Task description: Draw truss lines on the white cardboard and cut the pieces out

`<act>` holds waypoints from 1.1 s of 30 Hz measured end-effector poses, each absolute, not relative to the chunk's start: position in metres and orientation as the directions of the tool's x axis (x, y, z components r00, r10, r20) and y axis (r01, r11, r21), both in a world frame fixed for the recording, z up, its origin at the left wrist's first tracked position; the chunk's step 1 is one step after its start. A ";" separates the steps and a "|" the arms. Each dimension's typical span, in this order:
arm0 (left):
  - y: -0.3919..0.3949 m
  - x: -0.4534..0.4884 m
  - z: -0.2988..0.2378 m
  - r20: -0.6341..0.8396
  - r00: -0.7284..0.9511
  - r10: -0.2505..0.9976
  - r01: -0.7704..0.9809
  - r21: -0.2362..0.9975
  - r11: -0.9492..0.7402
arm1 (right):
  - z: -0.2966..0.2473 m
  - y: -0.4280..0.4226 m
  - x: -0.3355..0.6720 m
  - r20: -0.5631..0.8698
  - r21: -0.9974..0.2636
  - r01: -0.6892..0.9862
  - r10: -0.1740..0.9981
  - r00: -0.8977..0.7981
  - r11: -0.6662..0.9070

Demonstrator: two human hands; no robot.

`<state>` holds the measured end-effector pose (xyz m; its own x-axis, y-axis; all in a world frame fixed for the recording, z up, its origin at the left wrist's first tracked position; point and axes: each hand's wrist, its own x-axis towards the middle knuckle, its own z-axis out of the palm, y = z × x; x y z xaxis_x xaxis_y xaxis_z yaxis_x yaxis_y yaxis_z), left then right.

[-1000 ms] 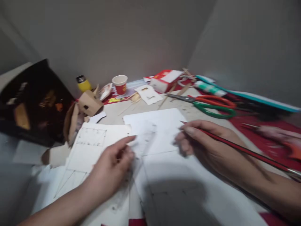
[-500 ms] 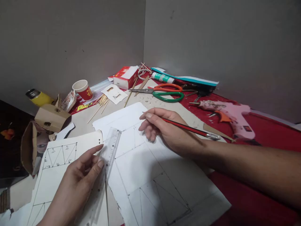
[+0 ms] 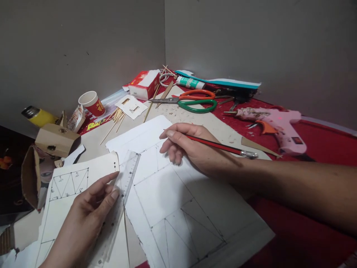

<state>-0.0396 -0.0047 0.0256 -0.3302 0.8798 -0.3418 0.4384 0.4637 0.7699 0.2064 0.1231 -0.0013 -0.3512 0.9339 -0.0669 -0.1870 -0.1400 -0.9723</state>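
Observation:
My left hand [image 3: 86, 214] grips a clear plastic ruler [image 3: 127, 178] between thumb and fingers, over the gap between two drawn sheets. Held in my right hand [image 3: 192, 145] is a red and black pencil [image 3: 220, 147]; its tip is by my index finger, above the top of the white sheet [image 3: 167, 190], and its silvery end points back toward my wrist. Lines, dots and triangles are drawn on that sheet. Partly under my left hand lies the cream sheet [image 3: 103, 163], marked with a zigzag drawing and small handwritten labels.
Green-and-orange-handled scissors [image 3: 192, 101], a glue stick [image 3: 191, 82] and a red-white box [image 3: 144, 85] lie at the back. A pink glue gun [image 3: 276, 126] rests at right. Left are a paper cup [image 3: 93, 104], thin wooden sticks [image 3: 118, 117], a yellow bottle [image 3: 41, 117] and cardboard pieces [image 3: 57, 139].
The whole view has shifted slightly, so most things sit a little higher and further left. Both hands keep nearly the same pose, with the ruler and the pencil still held.

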 end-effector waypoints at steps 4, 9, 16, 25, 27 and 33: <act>-0.005 -0.038 0.025 -0.332 -0.330 0.883 0.442 0.773 0.456 | 0.001 0.123 0.205 -0.089 -0.969 -0.187 0.936 -0.342 -0.161; -0.010 -0.043 0.018 -0.338 -0.317 0.886 0.454 0.766 0.454 | 0.001 0.123 0.204 -0.089 -0.969 -0.187 0.931 -0.353 -0.164; -0.012 -0.047 0.018 -0.247 -0.288 0.925 0.560 0.741 0.372 | 0.000 0.123 0.205 -0.079 -0.970 -0.184 0.922 -0.379 -0.158; -0.027 -0.029 0.049 -0.032 -0.112 0.993 0.783 0.612 0.108 | 0.000 0.113 0.207 -0.018 -0.993 -0.093 0.880 -0.475 -0.070; -0.020 -0.033 0.048 -0.056 -0.153 0.987 0.751 0.642 0.153 | 0.001 0.113 0.207 -0.011 -0.996 -0.071 0.888 -0.459 -0.049; -0.002 -0.052 0.025 -0.202 -0.276 0.940 0.536 0.780 0.325 | 0.002 0.114 0.205 -0.053 -0.996 -0.047 0.895 -0.444 -0.082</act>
<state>-0.0517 -0.0023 0.0248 -0.2764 0.9397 -0.2016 0.5356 0.3248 0.7795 0.2047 0.1143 0.0024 -0.4435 0.8947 -0.0526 -0.0472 -0.0819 -0.9955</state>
